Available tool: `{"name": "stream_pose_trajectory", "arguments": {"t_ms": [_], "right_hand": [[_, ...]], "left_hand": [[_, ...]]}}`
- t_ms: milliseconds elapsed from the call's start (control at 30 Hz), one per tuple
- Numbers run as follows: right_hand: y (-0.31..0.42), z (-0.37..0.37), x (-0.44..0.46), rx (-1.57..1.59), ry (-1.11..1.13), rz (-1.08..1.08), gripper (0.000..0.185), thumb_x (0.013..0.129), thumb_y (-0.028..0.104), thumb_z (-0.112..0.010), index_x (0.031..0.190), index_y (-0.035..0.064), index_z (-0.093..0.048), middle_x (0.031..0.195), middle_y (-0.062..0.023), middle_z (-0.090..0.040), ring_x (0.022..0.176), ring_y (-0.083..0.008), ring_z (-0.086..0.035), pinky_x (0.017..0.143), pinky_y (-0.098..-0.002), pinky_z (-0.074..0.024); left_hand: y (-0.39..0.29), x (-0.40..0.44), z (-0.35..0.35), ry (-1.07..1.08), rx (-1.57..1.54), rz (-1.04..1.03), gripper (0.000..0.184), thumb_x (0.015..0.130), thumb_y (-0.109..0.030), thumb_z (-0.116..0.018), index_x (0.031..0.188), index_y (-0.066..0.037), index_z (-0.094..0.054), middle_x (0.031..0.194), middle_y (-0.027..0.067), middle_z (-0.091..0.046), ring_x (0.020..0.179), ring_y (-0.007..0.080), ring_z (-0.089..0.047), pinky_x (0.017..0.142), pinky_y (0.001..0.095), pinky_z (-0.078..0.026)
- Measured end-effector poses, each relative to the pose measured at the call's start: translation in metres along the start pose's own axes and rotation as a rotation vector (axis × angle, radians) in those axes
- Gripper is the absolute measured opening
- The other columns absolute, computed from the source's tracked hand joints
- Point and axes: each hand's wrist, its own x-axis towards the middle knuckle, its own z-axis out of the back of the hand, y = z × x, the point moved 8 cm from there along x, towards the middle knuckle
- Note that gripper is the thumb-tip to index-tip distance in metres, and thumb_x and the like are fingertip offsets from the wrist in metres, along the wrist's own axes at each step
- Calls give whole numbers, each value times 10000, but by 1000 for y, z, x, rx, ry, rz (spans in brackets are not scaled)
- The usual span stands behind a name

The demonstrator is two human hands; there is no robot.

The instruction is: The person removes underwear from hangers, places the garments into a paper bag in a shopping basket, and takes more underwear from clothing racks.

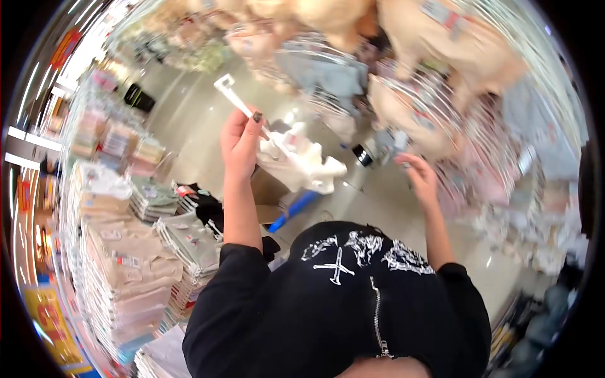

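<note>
Nearest is the person's black top [334,302], white print across its chest and a metal zip [378,315] running down it. The left grip [242,137] is closed, thumb and fingers pinching a slim white strip [234,96] just beyond the near-left side of a loose white bundle [299,160]. The strip's squarish open loop points away from the person and off to the left; its long axis slants back toward the bundle, whose folds hide how the other end sits.

The right grip [419,176] is over to the right of the bundle, well apart from it, fingers bent; I can't tell whether it's holding anything. Between the two is a small black-and-white object [362,155].

Partly behind the bundle's near-left side there's a brown box [268,187], and a blue strip [293,211] lies at a slant on its near side. Farther left of the bundle, stacked garments [120,258] crowd in. Beyond it and to the right, pale hanging garments [435,120] stand close around the right grip. Shiny floor [189,113] shows past the bundle, with a black container [138,97] far off to the left.
</note>
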Motion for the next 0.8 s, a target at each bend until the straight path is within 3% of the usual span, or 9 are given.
{"name": "stream_pose_trajectory", "arguments": {"t_ms": [100,200,300,333,433,567,667,733,800], "right_hand": [[47,-23,-29,-116,49,62,485,752,148,-618,1198,25,-472,1189,-95,-524,1115,-188,-475,957,-331,-345],[85,-19,-52,-96,-33,223,638,695,197,-690,1260,78,-418,1159,-81,-535,1099,-200,-481,965,-351,-337],[86,15,-80,-361,-119,224,543,677,190,-708,1167,74,-505,1082,-68,-561,1010,-183,-514,898,-318,-379],[75,32,-91,-360,-130,88,486,673,183,-706,1111,65,-531,1054,-64,-562,970,-175,-515,861,-305,-388],[57,83,-140,-220,-213,-209,251,665,142,-687,857,11,-593,935,-53,-555,818,-128,-498,705,-255,-399],[83,139,-209,-333,-250,28,249,664,105,-670,869,-3,-578,931,-35,-518,878,-107,-470,770,-247,-376],[91,164,-252,33,-358,9,280,658,112,-682,889,1,-571,967,-31,-513,928,-111,-463,824,-259,-365],[92,183,-280,-56,-502,-8,253,680,67,-663,898,10,-548,994,-41,-542,903,-129,-496,808,-261,-390],[89,200,-313,-170,-671,-106,193,698,35,-642,845,18,-519,1004,-67,-559,875,-144,-517,769,-265,-410]], "left_hand": [[4,-11,-99,356,-190,64,193,860,-214,-526,824,-26,-496,714,30,-498,572,89,-478,536,203,-389],[3,-34,-192,589,-401,171,103,874,-128,-509,869,-26,-524,753,-14,-508,660,42,-449,589,181,-362],[-4,-55,-265,745,-428,187,98,869,-127,-516,860,-30,-531,757,-23,-507,664,37,-444,592,181,-362],[-6,-62,-287,798,-450,195,97,868,-127,-518,858,-31,-533,758,-24,-506,666,35,-444,594,181,-362],[-10,-72,-337,798,-407,145,170,867,-171,-526,820,-10,-499,696,17,-488,551,65,-458,528,206,-401],[-6,-89,-400,798,-396,148,163,883,-156,-506,835,0,-506,707,26,-488,508,67,-480,511,221,-435],[-1,-106,-449,849,-472,200,152,886,-150,-506,860,-2,-528,705,24,-510,509,69,-499,506,222,-447],[2,-117,-481,893,-508,247,145,882,-148,-515,868,-5,-537,703,25,-522,506,70,-498,502,222,-445],[-2,-135,-512,936,-508,293,177,864,-183,-552,839,-9,-569,710,5,-546,536,38,-450,516,167,-361]]}}
